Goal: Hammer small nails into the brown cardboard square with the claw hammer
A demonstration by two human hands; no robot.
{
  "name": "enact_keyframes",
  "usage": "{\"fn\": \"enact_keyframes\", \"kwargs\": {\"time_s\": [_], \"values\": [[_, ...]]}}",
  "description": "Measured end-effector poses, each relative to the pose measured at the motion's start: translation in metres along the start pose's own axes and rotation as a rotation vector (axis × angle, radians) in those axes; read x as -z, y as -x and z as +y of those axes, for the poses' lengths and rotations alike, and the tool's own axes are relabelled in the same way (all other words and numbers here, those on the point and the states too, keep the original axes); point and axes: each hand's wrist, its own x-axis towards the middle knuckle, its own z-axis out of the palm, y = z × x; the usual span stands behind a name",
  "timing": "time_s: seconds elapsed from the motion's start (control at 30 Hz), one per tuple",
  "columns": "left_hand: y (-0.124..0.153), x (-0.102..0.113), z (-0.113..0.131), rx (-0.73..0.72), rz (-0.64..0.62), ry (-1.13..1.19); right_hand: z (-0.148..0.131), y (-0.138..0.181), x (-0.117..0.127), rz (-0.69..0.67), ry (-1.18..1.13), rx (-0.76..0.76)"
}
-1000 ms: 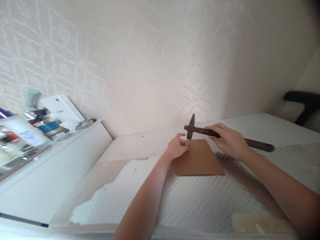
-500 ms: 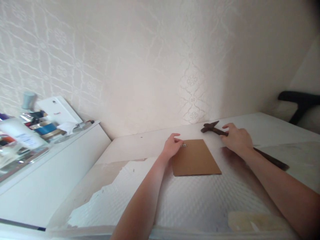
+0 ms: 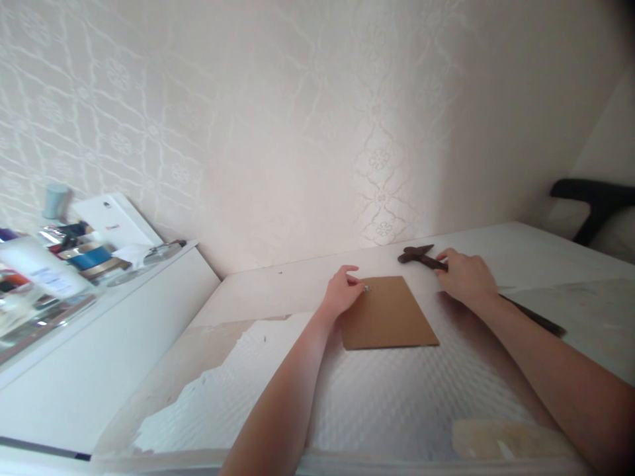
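Observation:
A brown square of cardboard (image 3: 391, 320) lies on the worktop. At its upper left corner is my left hand (image 3: 342, 291), the index finger raised and the other fingertips closed together by a few tiny silvery pieces (image 3: 367, 288). Their kind is too small to make out, and my fingers partly cover them. To the right, my right hand (image 3: 466, 277) is wrapped around the dark handle of a hammer (image 3: 419, 256). The hammer's head points left toward the wall; its handle end shows beyond my wrist, low over the surface.
The white worktop (image 3: 262, 291) has a worn, peeled covering and meets a patterned wall (image 3: 297, 165). On the left, a higher white cabinet (image 3: 133, 344) bears a white box (image 3: 119, 218), bottles and clutter. A black chair part (image 3: 590, 198) stands at the far right.
My right hand has closed around the hammer handle and shifted slightly left, with the hammer turning a little. My left fingertips have drawn in over the silvery pieces, fewer of which show now.

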Motion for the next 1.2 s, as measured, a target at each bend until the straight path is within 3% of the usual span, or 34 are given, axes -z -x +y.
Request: {"fn": "enact_keyframes", "kwargs": {"time_s": [0.3, 0.4, 0.57, 0.7, 0.8, 0.9, 1.0, 1.1, 1.2], "values": [[-0.002, -0.002, -0.005, -0.012, 0.003, -0.012, -0.015, 0.003, 0.017, 0.039, 0.018, -0.002], [-0.004, -0.003, -0.007, -0.021, 0.008, -0.022, -0.029, 0.003, 0.02, 0.071, -0.139, 0.123], [-0.003, -0.003, -0.006, -0.022, 0.056, -0.017, -0.058, 0.015, 0.007, -0.098, -0.337, 0.438], [-0.002, -0.003, -0.006, -0.042, 0.135, -0.012, -0.07, 0.025, -0.003, -0.314, -0.3, 0.45], [-0.006, 0.002, -0.009, -0.033, 0.237, -0.054, -0.071, 0.026, -0.006, -0.36, -0.284, 0.441], [-0.018, 0.02, -0.017, 0.071, 0.376, -0.185, -0.07, 0.025, -0.005, -0.372, -0.287, 0.443], [-0.028, 0.054, -0.029, 0.173, 0.476, -0.385, -0.071, 0.026, -0.004, -0.38, -0.295, 0.424], [-0.029, 0.092, -0.042, 0.306, 0.491, -0.555, -0.074, 0.027, -0.004, -0.36, -0.287, 0.414], [-0.023, 0.119, -0.051, 0.337, 0.497, -0.599, -0.076, 0.027, -0.005, -0.347, -0.278, 0.41]]}}
